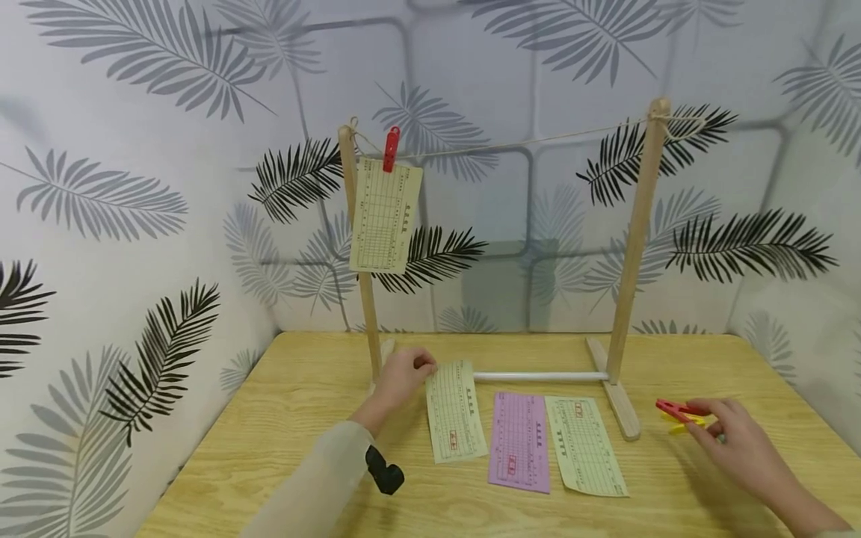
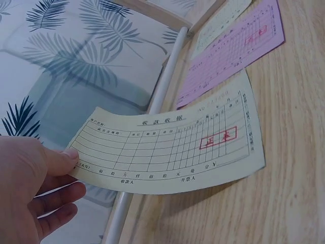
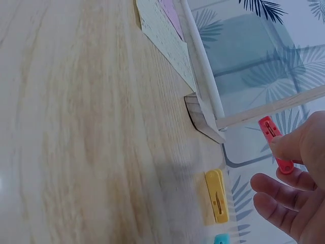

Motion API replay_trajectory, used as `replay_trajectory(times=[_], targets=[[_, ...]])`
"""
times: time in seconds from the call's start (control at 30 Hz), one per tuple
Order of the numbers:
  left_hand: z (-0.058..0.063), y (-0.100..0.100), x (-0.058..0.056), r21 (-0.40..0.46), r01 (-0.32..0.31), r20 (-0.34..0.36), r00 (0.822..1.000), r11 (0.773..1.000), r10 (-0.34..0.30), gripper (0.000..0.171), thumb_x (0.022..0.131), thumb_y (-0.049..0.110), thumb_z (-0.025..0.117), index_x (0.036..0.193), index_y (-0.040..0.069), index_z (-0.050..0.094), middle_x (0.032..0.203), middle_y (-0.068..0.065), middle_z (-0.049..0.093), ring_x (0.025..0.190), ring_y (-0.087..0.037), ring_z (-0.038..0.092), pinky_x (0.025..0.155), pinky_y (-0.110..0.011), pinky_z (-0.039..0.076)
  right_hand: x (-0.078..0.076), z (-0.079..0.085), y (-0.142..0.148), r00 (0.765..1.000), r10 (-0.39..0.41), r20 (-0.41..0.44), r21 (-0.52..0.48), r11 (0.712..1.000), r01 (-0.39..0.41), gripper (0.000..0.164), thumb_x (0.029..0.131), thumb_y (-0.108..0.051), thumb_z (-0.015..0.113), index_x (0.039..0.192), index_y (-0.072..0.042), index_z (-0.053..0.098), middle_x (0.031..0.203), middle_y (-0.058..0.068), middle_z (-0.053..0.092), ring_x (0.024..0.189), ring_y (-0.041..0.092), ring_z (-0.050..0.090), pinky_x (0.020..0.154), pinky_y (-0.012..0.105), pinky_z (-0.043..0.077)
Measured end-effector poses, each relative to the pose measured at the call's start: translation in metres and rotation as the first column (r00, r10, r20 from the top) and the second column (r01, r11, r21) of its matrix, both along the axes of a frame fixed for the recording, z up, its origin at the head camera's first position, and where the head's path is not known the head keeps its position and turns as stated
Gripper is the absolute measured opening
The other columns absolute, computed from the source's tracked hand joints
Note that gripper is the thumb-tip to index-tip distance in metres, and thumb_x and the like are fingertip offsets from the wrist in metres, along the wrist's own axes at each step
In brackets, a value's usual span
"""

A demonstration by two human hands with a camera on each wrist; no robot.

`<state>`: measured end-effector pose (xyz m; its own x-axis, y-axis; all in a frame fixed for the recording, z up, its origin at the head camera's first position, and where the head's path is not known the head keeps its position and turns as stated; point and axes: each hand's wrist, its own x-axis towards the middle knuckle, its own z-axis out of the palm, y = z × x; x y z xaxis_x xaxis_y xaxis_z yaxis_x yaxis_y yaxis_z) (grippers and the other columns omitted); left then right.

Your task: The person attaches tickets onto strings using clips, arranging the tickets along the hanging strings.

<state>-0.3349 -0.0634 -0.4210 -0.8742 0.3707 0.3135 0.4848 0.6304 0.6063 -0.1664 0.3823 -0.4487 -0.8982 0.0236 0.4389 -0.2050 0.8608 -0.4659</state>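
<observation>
My left hand (image 1: pixel 403 373) pinches the upper left corner of a pale yellow-green receipt slip (image 1: pixel 457 418) between thumb and fingers. In the left wrist view the slip (image 2: pixel 162 150) bows, raised off the table at the held end, with a red stamped box near its other end. My right hand (image 1: pixel 740 444) holds a red clothespin (image 3: pixel 269 131) by one end between thumb and finger, above the table at the right. Below it lie a yellow clothespin (image 3: pixel 217 197) and a teal clothespin (image 3: pixel 222 239), the teal one cut off by the frame edge.
A purple slip (image 1: pixel 519 441) and another pale slip (image 1: pixel 587 447) lie side by side on the wooden table (image 1: pixel 269 426). Behind stands a wooden frame (image 1: pixel 635 246) with a string (image 1: pixel 511 144); a red clothespin (image 1: pixel 391 149) holds a pale slip (image 1: pixel 383 220) on it near the left post.
</observation>
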Motion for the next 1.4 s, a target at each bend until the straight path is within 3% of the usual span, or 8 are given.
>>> replay_trajectory(times=[0.2, 0.43, 0.87, 1.2, 1.4], targets=[[0.010, -0.001, 0.000, 0.005, 0.002, -0.032, 0.999, 1.000, -0.002, 0.009, 0.089, 0.011, 0.063, 0.092, 0.006, 0.069, 0.084, -0.001, 0.066, 0.073, -0.013, 0.059, 0.064, -0.029, 0.048, -0.004, 0.007, -0.005, 1.000, 0.011, 0.012, -0.009, 1.000, -0.011, 0.026, 0.087, -0.006, 0.065, 0.110, 0.004, 0.058, 0.099, 0.020, 0.050, 0.064, 0.003, 0.051, 0.049, 0.023, 0.043], [0.017, 0.001, -0.001, 0.001, 0.001, -0.084, 0.996, 1.000, -0.001, 0.009, 0.089, 0.010, 0.063, 0.091, 0.004, 0.070, 0.083, -0.002, 0.067, 0.073, -0.013, 0.060, 0.064, -0.028, 0.049, -0.009, 0.016, -0.009, 0.996, 0.035, -0.084, -0.003, 0.999, -0.035, 0.029, 0.084, 0.000, 0.066, 0.111, 0.007, 0.057, 0.095, 0.021, 0.050, 0.062, 0.004, 0.052, 0.046, 0.023, 0.044], [0.038, 0.004, 0.003, 0.068, -0.007, -0.042, 0.999, 0.998, 0.010, 0.012, 0.091, 0.013, 0.061, 0.095, 0.005, 0.069, 0.087, -0.002, 0.066, 0.077, -0.014, 0.060, 0.067, -0.030, 0.049, -0.013, 0.027, -0.009, 0.988, 0.055, -0.144, -0.009, 0.998, -0.057, 0.027, 0.082, 0.000, 0.068, 0.108, 0.002, 0.060, 0.095, 0.017, 0.049, 0.063, 0.000, 0.052, 0.045, 0.023, 0.044], [0.055, 0.005, 0.004, 0.054, 0.013, -0.097, 0.995, 0.998, -0.007, 0.010, 0.090, 0.015, 0.062, 0.094, 0.009, 0.070, 0.089, 0.000, 0.067, 0.079, -0.013, 0.061, 0.070, -0.029, 0.050, -0.021, 0.040, -0.018, 0.991, 0.050, -0.126, 0.003, 0.999, -0.050, 0.027, 0.085, -0.005, 0.067, 0.110, -0.001, 0.059, 0.098, 0.016, 0.050, 0.066, 0.004, 0.053, 0.047, 0.023, 0.045], [0.066, 0.007, 0.004, 0.028, 0.012, -0.114, 0.993, 1.000, -0.009, 0.010, 0.090, 0.015, 0.062, 0.093, 0.009, 0.069, 0.088, -0.001, 0.067, 0.078, -0.014, 0.060, 0.070, -0.029, 0.049, -0.023, 0.048, -0.022, 0.982, 0.084, -0.167, 0.049, 0.996, -0.077, 0.027, 0.083, -0.001, 0.067, 0.109, 0.000, 0.059, 0.097, 0.015, 0.049, 0.067, 0.006, 0.051, 0.048, 0.023, 0.044]])
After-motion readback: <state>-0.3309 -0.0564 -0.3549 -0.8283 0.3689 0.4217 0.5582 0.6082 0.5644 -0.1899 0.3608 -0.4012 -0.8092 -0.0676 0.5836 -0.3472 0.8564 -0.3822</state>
